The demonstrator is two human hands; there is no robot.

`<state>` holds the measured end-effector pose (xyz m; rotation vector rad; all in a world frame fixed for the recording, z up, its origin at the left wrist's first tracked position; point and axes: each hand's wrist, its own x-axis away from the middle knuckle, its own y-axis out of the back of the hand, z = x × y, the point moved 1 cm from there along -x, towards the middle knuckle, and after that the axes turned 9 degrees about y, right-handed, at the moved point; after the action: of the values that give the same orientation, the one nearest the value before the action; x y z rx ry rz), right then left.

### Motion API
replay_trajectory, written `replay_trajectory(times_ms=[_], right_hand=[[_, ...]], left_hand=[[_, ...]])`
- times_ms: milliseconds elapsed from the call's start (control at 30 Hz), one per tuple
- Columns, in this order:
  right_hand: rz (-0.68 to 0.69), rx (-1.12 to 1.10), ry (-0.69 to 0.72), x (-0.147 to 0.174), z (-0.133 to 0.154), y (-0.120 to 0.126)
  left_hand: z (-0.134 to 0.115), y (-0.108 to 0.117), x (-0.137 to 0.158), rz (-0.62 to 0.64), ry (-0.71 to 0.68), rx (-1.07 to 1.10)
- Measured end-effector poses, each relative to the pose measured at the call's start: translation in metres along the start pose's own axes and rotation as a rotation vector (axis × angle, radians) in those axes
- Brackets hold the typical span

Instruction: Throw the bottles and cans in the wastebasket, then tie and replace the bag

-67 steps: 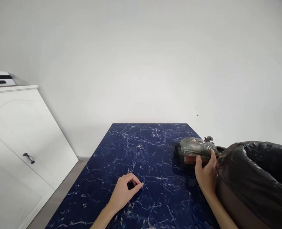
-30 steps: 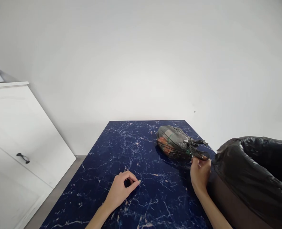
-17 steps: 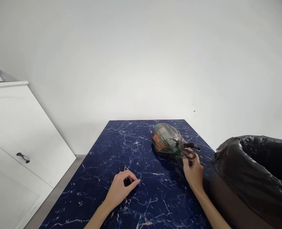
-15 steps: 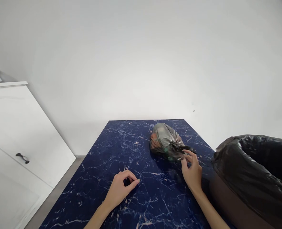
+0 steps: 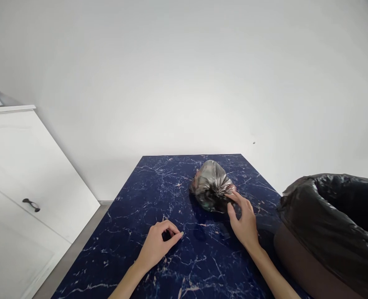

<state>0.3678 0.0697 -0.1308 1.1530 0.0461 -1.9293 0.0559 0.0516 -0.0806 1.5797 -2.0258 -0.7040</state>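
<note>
A small dark, see-through plastic bag (image 5: 211,185), bunched at a gathered knot and filled with something I cannot make out, lies on the blue marbled tabletop (image 5: 162,182). My right hand (image 5: 244,220) is at the bag's right side. Its fingertips touch the plastic near the knot, with thumb and fingers apart. Closer to me and to the left, my left hand (image 5: 159,243) rests over the table, apart from the bag. Its thumb and fingers curl together into a ring, and I see nothing in them.
On the right stands a brown bin (image 5: 305,257) with a black liner (image 5: 315,220) folded over its rim. A white cabinet (image 5: 31,166) with a dark handle is at the left. Behind the table rises a white wall (image 5: 184,83).
The bag has turned so its knot faces me more, and it has shifted slightly left. My right hand has moved left with it, its fingers spreading. My left hand stays put.
</note>
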Motion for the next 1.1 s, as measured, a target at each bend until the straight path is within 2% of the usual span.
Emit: replay_trajectory(times_ms=[167, 267, 533, 633, 767, 900, 1000, 1100], right_hand=[[0.015, -0.201, 0.004, 0.006, 0.032, -0.003], [-0.005, -0.114, 0.06, 0.009, 0.044, -0.007], [0.199, -0.031, 0.159, 0.012, 0.054, -0.021], [0.212, -0.08, 0.157, 0.016, 0.065, -0.024], [0.27, -0.2, 0.178, 0.022, 0.085, -0.028], [0.372, -0.27, 0.248, 0.03, 0.106, -0.033], [0.413, -0.267, 0.245, 0.034, 0.113, -0.034], [0.406, -0.276, 0.184, 0.035, 0.111, -0.034]], left_hand=[[0.002, -0.001, -0.001, 0.002, -0.009, 0.002], [0.004, -0.001, 0.0, -0.006, -0.021, -0.015], [0.005, -0.003, 0.0, -0.012, -0.008, -0.052], [0.004, -0.005, 0.002, -0.076, -0.082, -0.05], [0.009, -0.009, 0.006, -0.25, -0.234, -0.088], [0.017, -0.011, 0.007, -0.253, -0.328, -0.15], [0.017, -0.011, 0.006, -0.223, -0.31, -0.186], [0.015, -0.011, 0.005, -0.244, -0.231, -0.17]])
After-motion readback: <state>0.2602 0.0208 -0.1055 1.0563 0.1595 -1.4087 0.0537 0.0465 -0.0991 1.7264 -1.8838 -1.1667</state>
